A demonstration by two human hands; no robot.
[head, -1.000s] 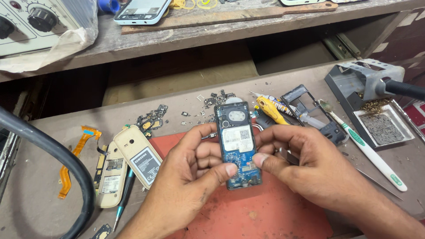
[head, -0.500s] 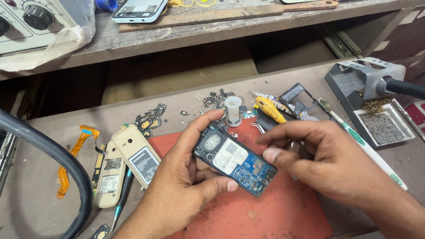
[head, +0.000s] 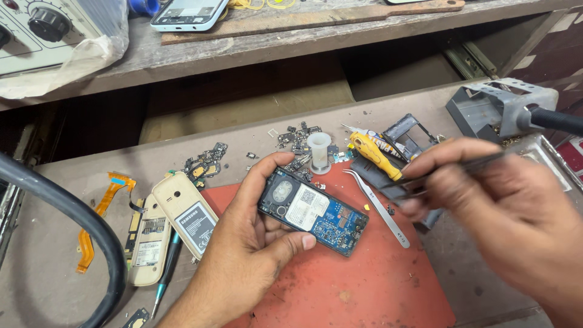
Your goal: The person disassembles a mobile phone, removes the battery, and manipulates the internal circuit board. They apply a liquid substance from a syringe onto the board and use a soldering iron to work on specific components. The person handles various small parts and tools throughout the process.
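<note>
both hands are busy: my left hand (head: 255, 255) cradles the opened dark phone body with its blue circuit board (head: 313, 211) above the red rubber work mat (head: 364, 285), thumb along the near edge, fingers curled behind the far one. my right hand (head: 486, 206) pinches thin dark tweezers (head: 449, 171), tips aimed toward the board. i judge the board light, stiff and fragile, so i hold it by the frame edges and keep off the components. silver tweezers (head: 379, 206) lie just beside it.
</note>
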